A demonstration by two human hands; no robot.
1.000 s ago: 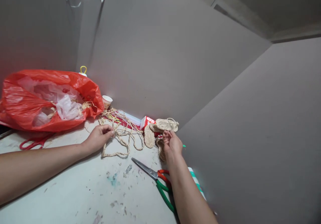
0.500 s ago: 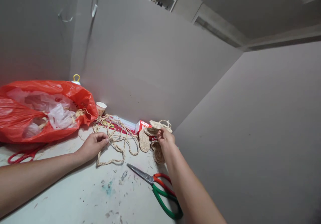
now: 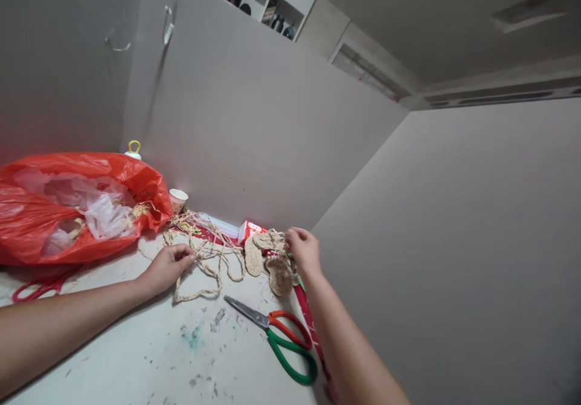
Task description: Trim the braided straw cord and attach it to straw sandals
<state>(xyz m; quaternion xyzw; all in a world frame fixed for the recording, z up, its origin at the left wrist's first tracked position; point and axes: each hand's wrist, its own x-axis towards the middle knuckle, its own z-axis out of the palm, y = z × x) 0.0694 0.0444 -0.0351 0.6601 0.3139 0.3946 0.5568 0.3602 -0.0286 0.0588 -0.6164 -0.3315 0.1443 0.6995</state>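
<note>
My left hand (image 3: 175, 261) rests on the table with thumb and fingertips pinched on a braided straw cord (image 3: 200, 296), whose loose loops lie tangled to its right. My right hand (image 3: 305, 250) is closed, fingers curled, at the right edge of a small pile of woven straw soles (image 3: 280, 276). Whether its fingertips hold part of the pile cannot be made out. One oval straw sole (image 3: 253, 257) lies at the left of the pile. Scissors (image 3: 272, 326) with one red and one green handle lie between my forearms, blades pointing left.
A red plastic bag (image 3: 82, 160) with white plastic and straw inside sits at the left. Red-handled scissors (image 3: 40, 287) lie partly under it. A paper cup (image 3: 178, 198) and a red-and-white box (image 3: 248, 230) stand along the grey partition (image 3: 254, 120), which borders the table's back.
My right hand has shifted slightly right, away from the straw pieces. The upper piece at its fingers now sits lower on the pile. My left hand keeps its place; the view has shifted slightly.
</note>
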